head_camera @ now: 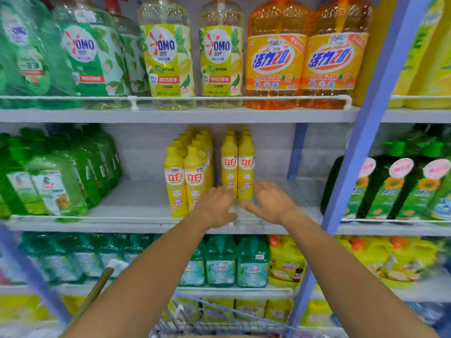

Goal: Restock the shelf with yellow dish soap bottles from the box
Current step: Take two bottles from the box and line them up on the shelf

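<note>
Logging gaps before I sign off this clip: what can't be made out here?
Head view only:
- Box: not seen. The bottom edge cuts off the wire cart and whatever it holds.
- Left hand and right hand: motion blur makes it unclear whether the fingertips touch the yellow bottles.
- Rear yellow bottles: hidden behind the front ones, so they can't be counted.
- Something clear between the hands: too blurred to identify.

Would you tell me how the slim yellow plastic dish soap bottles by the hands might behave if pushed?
Tall and narrow-based, the slim yellow plastic dish soap bottles probably tip easily. Their glossy sides look slippery. Standing in tight pairs, they likely slide together.
</note>
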`<state>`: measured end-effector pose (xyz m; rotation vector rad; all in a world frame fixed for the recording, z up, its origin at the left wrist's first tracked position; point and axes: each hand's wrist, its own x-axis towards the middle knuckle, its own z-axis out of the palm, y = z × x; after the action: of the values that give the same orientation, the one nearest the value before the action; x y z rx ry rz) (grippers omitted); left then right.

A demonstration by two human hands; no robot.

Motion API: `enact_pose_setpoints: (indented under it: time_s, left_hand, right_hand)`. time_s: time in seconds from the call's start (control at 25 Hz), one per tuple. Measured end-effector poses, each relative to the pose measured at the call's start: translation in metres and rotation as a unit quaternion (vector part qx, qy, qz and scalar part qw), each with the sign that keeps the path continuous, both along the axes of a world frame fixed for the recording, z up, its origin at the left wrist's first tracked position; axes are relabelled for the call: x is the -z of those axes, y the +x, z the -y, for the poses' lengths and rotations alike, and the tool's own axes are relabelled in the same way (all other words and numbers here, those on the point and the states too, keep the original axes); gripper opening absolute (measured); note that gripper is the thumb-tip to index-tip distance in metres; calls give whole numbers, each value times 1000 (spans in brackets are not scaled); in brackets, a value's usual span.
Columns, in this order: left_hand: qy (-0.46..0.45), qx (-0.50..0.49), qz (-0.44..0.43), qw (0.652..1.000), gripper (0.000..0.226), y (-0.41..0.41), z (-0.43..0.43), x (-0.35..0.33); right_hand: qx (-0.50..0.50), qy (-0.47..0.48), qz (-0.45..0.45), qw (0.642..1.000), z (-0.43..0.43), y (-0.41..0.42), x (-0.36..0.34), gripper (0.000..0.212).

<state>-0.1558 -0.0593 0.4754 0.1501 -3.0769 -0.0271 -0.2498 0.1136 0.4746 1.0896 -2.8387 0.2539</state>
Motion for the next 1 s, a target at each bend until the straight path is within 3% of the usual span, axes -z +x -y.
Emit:
enact_pose_setpoints:
  time_s: [0.08, 0.2, 0.56, 1.0]
  left_hand:
    - [-36, 16, 9, 999, 76, 27, 1, -3]
    - [-31, 32, 4, 999, 72, 73, 3, -6]
    - [-39, 39, 44, 998, 78, 225, 42, 45]
    - [9, 8, 122, 992, 74, 268, 37, 125]
  right_hand:
    - [3, 18, -7, 1000, -12, 29, 0, 96]
    - [6, 33, -17, 999, -22, 81, -10, 84]
    - [-4, 121, -18, 992, 21, 238, 27, 88]
    - [-30, 154, 46, 987, 24, 277, 116, 82]
